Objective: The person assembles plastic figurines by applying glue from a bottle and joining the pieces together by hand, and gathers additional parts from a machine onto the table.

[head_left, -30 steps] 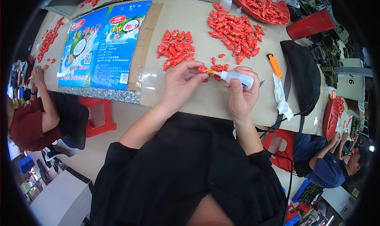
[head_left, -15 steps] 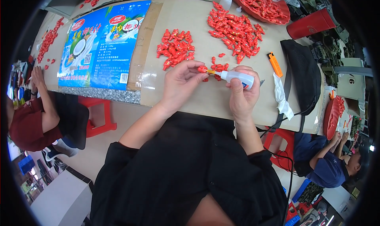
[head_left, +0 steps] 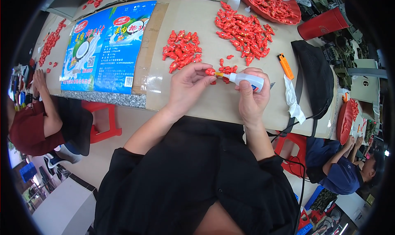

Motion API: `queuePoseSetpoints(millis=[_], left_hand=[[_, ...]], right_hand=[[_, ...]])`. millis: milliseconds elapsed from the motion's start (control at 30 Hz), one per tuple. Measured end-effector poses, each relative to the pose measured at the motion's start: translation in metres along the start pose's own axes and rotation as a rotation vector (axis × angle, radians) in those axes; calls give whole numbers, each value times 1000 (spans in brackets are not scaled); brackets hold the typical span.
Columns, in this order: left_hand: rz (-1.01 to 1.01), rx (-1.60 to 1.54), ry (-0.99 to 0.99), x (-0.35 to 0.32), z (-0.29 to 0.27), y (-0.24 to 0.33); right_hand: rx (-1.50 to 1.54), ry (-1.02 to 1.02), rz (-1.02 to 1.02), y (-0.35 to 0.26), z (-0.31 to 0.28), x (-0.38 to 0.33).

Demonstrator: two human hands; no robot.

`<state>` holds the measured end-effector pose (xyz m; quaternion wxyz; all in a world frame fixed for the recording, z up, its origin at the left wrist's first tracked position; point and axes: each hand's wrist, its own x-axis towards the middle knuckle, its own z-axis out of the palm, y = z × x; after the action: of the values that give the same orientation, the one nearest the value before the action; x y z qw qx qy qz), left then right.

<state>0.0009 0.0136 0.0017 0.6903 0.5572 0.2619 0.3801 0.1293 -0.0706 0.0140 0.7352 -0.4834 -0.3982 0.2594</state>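
My left hand (head_left: 187, 84) pinches a small red plastic piece (head_left: 210, 72) between thumb and fingers. My right hand (head_left: 252, 95) grips a small white glue bottle (head_left: 247, 80), its thin nozzle pointing left and touching the red piece. Both hands hover over the tan cardboard-covered table (head_left: 214, 107). A few loose red pieces (head_left: 227, 69) lie just behind the bottle. A pile of red pieces (head_left: 182, 50) lies beyond my left hand, and a larger pile (head_left: 242, 28) lies further back right.
A blue printed cardboard sheet (head_left: 105, 45) covers the table's left. An orange lighter-like tool (head_left: 285, 66), white crumpled tissue (head_left: 293, 101) and black bag (head_left: 314, 78) lie right. A red tray (head_left: 273, 8) holds more pieces. Other people sit at left (head_left: 37, 111) and lower right (head_left: 341, 169).
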Motion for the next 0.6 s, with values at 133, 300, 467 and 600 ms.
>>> queuePoseSetpoints(millis=[133,300,467,600], left_hand=[[3,-2,1,0,0,-1],[-1,8,1,0,0,0],[6,7,9,0,0,0],[5,20,3,0,1,0]], right_hand=[[6,-1,13,0,0,0],[-9,-3,2,0,-1,0],[-23,-9,-15,1,-2,0],[-18,6,-17,-2,0,1]])
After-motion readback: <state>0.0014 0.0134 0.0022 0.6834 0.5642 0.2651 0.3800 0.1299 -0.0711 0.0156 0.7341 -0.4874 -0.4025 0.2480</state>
